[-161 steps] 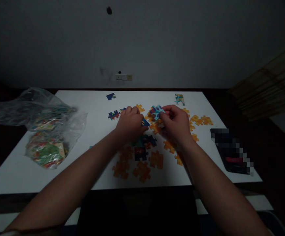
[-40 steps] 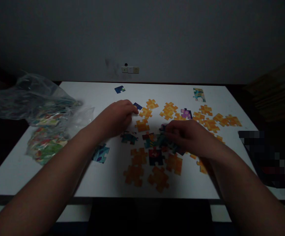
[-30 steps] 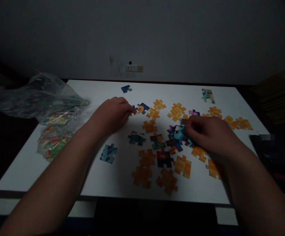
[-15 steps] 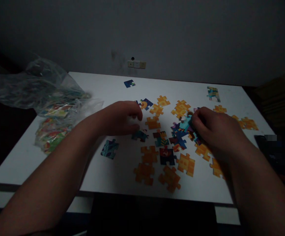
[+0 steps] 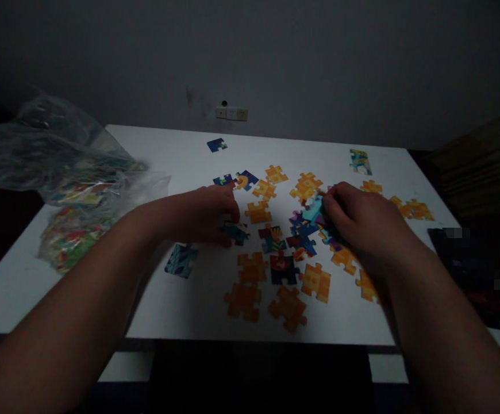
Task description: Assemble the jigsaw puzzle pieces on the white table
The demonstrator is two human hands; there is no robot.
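Pretty dim shot, but the left hand (image 5: 209, 213) is pinching a dark teal puzzle piece (image 5: 235, 233) flat against the white bench (image 5: 181, 310), probably to slide it. The right hand (image 5: 357, 221) looks clenched on a light blue piece (image 5: 312, 210), tilted up over the joined dark cluster (image 5: 299, 241). Orange face-down pieces (image 5: 243, 299) lie around, plastic bag (image 5: 69, 178) far left.

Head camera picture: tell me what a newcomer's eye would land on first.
First, the scatter of orange puzzle pieces across the middle of the white table, bright in the dim room. Next, the two hands among them: the left hand touches a dark teal piece, and the right hand grips a cluster of blue joined pieces. At the table's left edge lies a crumpled clear plastic bag holding colourful pieces.
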